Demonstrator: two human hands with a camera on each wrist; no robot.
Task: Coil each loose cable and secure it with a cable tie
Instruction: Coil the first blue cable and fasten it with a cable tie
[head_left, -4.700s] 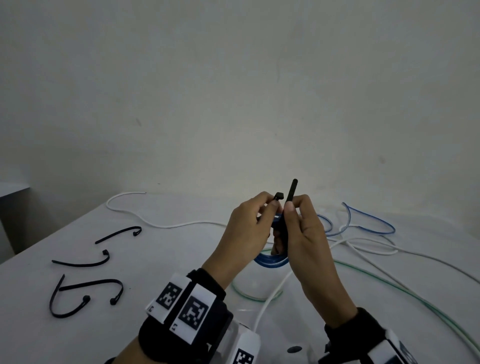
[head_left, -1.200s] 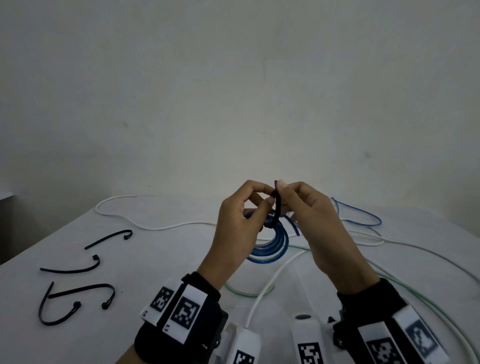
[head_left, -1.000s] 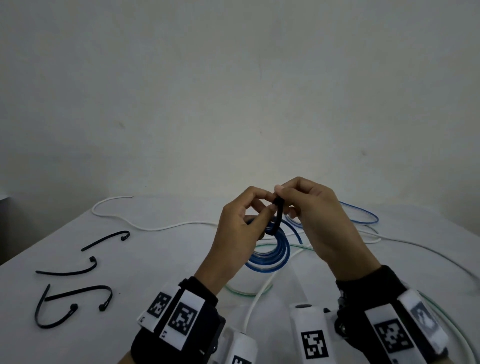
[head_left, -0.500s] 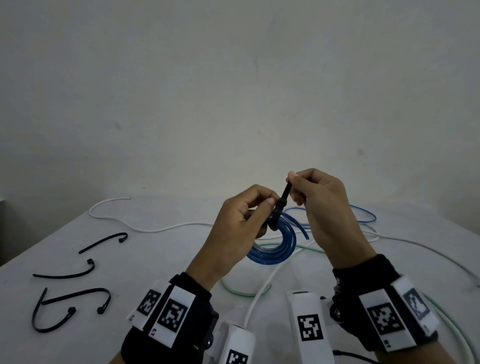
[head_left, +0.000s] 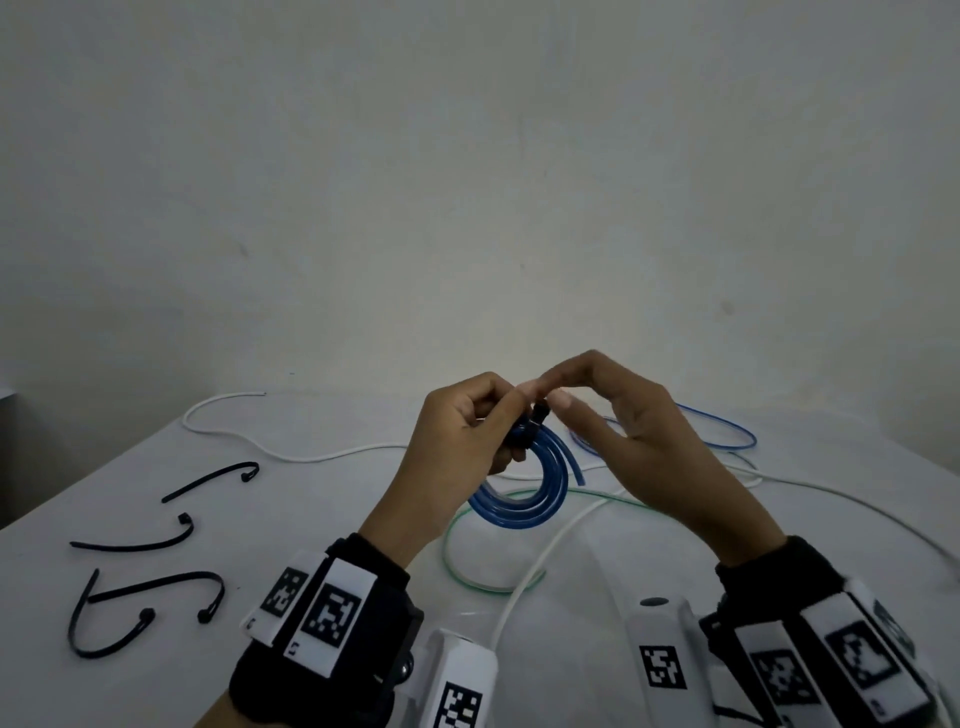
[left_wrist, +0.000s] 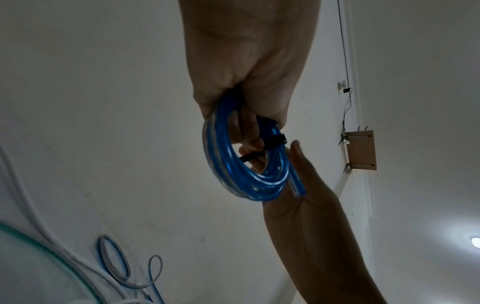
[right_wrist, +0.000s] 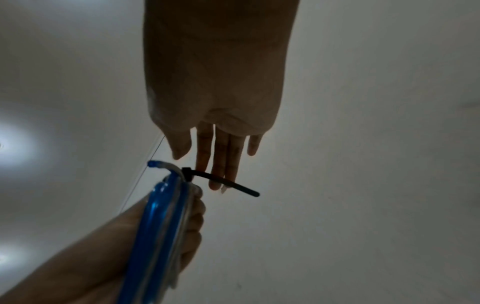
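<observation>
Overhead, your left hand (head_left: 467, 436) grips the blue coil (head_left: 524, 493) above the bench's middle, and your right hand (head_left: 623, 431) hovers beside it with relaxed fingers, holding nothing. From the left wrist, the cable tie (left_wrist: 272, 140) circles the coil's strands. From the right wrist, its tail (right_wrist: 228, 183) juts free; pinch it and pull straight until snug, I'd suggest.

No readable text anywhere (only black-and-white square code markers (head_left: 330, 613) on the wrist bands (head_left: 322, 654)).
</observation>
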